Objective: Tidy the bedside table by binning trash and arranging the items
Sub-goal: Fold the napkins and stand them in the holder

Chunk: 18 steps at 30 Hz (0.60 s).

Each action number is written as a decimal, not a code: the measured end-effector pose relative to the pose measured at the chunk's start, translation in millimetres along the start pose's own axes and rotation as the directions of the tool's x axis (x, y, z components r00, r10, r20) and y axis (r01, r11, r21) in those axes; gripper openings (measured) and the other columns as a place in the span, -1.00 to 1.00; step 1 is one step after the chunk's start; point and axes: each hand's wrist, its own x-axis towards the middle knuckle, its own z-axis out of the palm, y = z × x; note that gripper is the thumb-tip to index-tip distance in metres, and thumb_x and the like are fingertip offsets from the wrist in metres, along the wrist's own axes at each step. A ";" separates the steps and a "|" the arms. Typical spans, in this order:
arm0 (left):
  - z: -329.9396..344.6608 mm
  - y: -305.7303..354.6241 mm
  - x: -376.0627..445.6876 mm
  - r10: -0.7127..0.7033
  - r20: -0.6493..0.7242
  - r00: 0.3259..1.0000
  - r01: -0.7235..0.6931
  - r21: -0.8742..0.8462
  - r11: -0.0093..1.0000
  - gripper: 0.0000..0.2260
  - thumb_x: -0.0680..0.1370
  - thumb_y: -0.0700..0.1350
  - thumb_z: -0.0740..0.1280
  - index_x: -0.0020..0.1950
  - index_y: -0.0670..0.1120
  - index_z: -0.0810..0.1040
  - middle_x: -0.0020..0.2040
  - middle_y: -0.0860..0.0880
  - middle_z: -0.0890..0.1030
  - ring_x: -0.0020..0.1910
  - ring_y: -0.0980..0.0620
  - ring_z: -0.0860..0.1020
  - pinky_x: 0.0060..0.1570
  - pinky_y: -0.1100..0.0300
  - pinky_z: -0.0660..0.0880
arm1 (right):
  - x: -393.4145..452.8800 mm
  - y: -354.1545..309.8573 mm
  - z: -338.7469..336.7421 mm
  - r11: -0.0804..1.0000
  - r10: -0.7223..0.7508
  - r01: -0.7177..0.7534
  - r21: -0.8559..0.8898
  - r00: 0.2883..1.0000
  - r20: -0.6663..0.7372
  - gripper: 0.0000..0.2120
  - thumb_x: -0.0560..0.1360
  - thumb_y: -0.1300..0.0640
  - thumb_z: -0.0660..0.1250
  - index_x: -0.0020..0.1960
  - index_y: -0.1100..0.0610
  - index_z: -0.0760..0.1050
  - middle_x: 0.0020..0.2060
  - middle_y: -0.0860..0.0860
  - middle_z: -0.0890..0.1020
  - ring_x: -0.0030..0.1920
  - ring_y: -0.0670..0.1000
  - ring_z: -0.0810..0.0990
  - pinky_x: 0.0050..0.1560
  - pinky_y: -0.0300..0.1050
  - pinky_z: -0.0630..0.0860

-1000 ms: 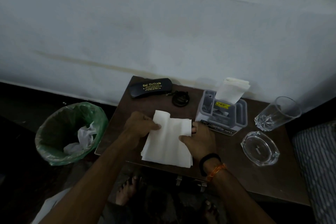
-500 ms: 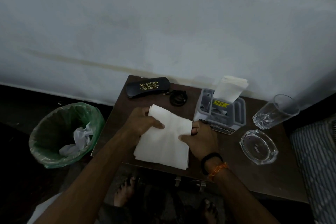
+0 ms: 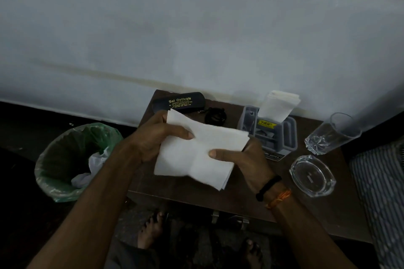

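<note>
Head view, looking down at a dark wooden desk (image 3: 196,192) set against a pale wall (image 3: 196,28). Both hands hold 1 folded stack of white paper napkins (image 3: 196,153) above the middle of the desk. The left hand (image 3: 157,137) takes the stack's upper left part, its grip pinching the paper with the thumb on top and the fingers behind. The right hand (image 3: 247,159) takes the right edge, its grip likewise pinching the stack, thumb lying across the top face. The stack's lower edge hangs free, with several layers showing at the lower right corner.

At the back left of the desk lies a black spectacle case (image 3: 178,102) with gold lettering, partly hidden by the left hand. Just beside it, to the right, is a small dark round item (image 3: 215,114), too dim to identify. Further right stands a grey plastic organiser (image 3: 288,135) with a second bundle of white napkins (image 3: 279,105) upright in 1 compartment. A clear drinking glass (image 3: 332,133) stands near the right rear corner, and a clear glass ashtray (image 3: 312,176) sits in front of it. The right wrist carries a black band (image 3: 267,188) and an orange thread (image 3: 279,199).

On the floor left of the desk stands a bin with a green liner (image 3: 54,159), holding crumpled white waste (image 3: 94,164). Striped fabric (image 3: 380,192) borders the right edge. 2 bare feet (image 3: 150,233) show below.
</note>
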 end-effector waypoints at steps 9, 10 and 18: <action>15.8 -1.6 -0.1 0.202 -0.008 0.979 -0.200 0.072 0.977 -0.76 0.46 -0.24 0.42 0.12 -0.25 0.63 0.09 -0.23 0.64 0.10 -0.18 0.58 -0.04 0.10 0.54 | 3.6 0.5 0.4 0.933 -0.264 0.239 -0.269 0.963 -0.062 -0.85 0.35 0.09 0.51 -0.18 0.02 0.53 -0.25 0.07 0.61 -0.19 0.06 0.62 -0.25 -0.08 0.57; 17.7 -2.2 -0.8 0.214 -0.011 0.977 -0.211 0.122 0.970 -0.75 0.48 -0.26 0.43 0.14 -0.25 0.61 0.09 -0.20 0.65 0.08 -0.11 0.59 -0.05 0.19 0.55 | 3.2 -1.0 0.1 0.913 -0.300 0.266 -0.309 0.951 -0.069 -0.85 0.36 0.04 0.48 -0.17 -0.01 0.52 -0.26 0.01 0.60 -0.20 0.03 0.60 -0.25 -0.14 0.54; 34.8 -27.5 5.0 0.058 -0.092 0.994 -0.032 0.267 0.963 -0.56 0.44 -0.30 0.48 0.26 0.01 0.51 0.12 0.05 0.62 0.17 0.04 0.57 0.18 0.03 0.56 | -1.1 34.9 -7.1 0.954 -0.063 0.021 -0.298 0.990 -0.130 -0.42 0.38 0.31 0.52 0.18 -0.24 0.47 0.15 -0.15 0.63 0.18 -0.08 0.61 0.21 0.10 0.57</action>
